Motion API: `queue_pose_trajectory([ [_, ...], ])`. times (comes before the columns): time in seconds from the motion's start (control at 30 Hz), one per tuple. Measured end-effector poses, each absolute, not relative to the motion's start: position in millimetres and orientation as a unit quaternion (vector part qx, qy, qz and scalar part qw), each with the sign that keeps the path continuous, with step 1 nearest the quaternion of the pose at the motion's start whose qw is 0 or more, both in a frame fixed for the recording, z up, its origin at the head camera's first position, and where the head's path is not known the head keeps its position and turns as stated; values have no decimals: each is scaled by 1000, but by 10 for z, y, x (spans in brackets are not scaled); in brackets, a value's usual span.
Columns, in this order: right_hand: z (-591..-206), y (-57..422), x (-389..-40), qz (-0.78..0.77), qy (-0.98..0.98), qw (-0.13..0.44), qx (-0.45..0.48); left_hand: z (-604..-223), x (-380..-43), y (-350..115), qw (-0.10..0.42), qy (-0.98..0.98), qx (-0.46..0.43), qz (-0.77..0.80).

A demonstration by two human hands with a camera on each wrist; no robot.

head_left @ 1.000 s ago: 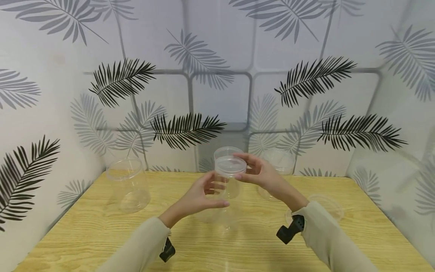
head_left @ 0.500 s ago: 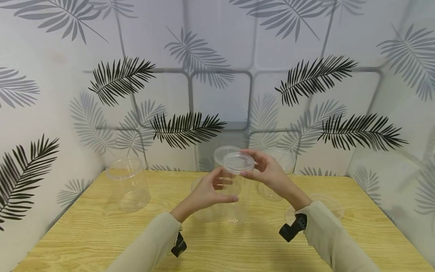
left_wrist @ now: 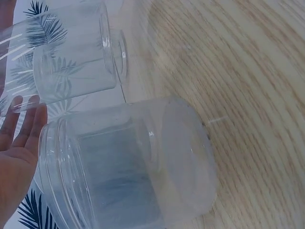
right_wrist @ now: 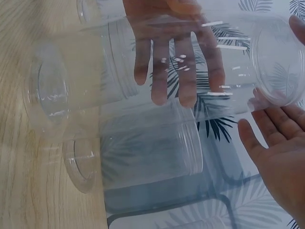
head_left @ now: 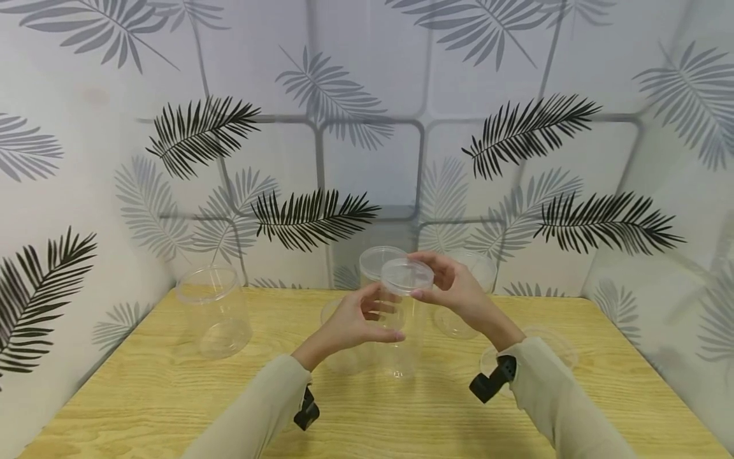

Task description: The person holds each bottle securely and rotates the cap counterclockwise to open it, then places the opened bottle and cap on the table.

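A tall clear plastic jar [head_left: 397, 363] stands upright between the two hands in the head view, with a clear round lid [head_left: 407, 275] at its top. My left hand [head_left: 352, 324] holds the jar's side, thumb in front and fingers behind. In the right wrist view, those left fingers [right_wrist: 186, 71] show through the clear wall. My right hand [head_left: 459, 290] pinches the lid's rim between thumb and fingers. Whether the lid is fully seated, and whether the jar's base touches the table, I cannot tell.
Behind the held jar stand another tall clear jar [head_left: 373, 256] and a shorter one [head_left: 338, 363]. A large open jar [head_left: 218, 319] is at the left, one more jar [head_left: 478, 271] at the right. Clear flat discs [head_left: 553, 341] lie on the wooden table [head_left: 367, 421] beside the right sleeve.
Both hands have moved slightly to the right with the jar and lid, mostly in the first half second. The other jars stay in place.
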State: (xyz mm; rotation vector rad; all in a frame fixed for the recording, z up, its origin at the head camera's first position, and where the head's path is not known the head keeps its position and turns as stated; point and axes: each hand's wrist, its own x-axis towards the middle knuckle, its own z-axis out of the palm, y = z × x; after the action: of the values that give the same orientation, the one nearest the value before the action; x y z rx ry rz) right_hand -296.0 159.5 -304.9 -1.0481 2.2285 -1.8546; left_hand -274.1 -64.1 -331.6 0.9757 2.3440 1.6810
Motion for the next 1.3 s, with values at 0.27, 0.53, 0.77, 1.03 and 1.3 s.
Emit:
queue_pose_trajectory([
  [0.27,-3049,1694,-3111,-623,640,129,-430,-3329,-2764,-613,67,753,335,562],
  [0.53,-3054,1758,-3116,-612,668,126,-404,-3349,-2785,-581,57,744,337,574],
  [0.77,-3055,1737,-3009,-607,728,46,-314,-3364,-2789,-571,43,755,321,571],
  [1.03,-3032,1609,-2846,-586,769,-44,-253,-3385,-2808,-565,32,762,303,572],
  [1.3,-3032,1580,-2851,-589,763,-54,-261,-3382,-2809,-555,32,763,309,566],
])
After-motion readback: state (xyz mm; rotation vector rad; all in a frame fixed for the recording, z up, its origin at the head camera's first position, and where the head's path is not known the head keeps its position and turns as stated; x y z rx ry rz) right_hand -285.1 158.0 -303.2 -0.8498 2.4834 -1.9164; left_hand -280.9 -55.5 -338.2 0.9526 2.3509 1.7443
